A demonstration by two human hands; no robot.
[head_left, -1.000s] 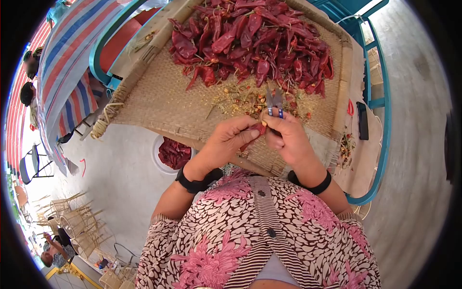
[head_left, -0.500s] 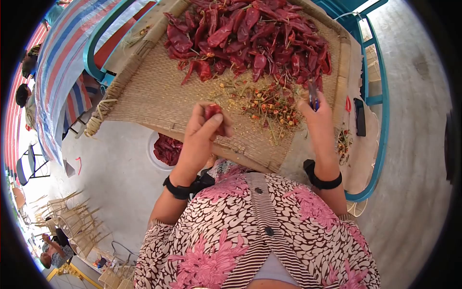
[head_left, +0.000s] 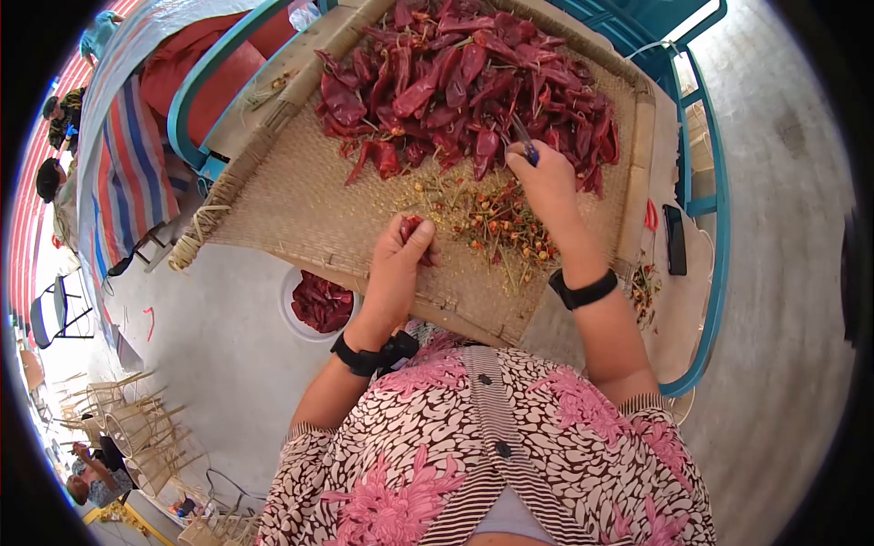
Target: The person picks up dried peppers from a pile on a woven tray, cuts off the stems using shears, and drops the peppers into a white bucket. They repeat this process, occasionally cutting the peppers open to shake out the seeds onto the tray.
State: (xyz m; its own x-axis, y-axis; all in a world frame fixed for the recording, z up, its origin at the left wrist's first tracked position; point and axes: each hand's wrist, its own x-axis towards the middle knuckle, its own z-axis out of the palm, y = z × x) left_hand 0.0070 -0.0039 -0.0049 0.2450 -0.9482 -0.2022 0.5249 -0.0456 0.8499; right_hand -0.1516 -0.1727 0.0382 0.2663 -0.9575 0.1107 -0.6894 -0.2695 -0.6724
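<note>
My left hand (head_left: 401,264) is closed around a dried red chili pepper (head_left: 411,226), its thumb pressed over it, above the front edge of a woven tray (head_left: 291,187). In my right hand (head_left: 546,182) is a pair of scissors (head_left: 525,141) with metal blades and a dark blue handle, the blades pointing at the large pile of dried red chilies (head_left: 455,73) at the tray's far side. I cannot tell whether the blades touch a chili. Cut stems and caps (head_left: 501,223) lie with scattered yellow seeds between my two hands.
A white bowl (head_left: 288,309) of red chilies stands below the tray's front edge. A black phone (head_left: 675,238) lies to the right, inside a teal metal frame (head_left: 722,218). Striped cloth (head_left: 137,155), rattan chair frames (head_left: 146,428) and other people are at the left.
My right hand has moved left and away from me with the scissors, from the tray's right side to the chili pile. The left hand, still holding a chili, has shifted slightly right.
</note>
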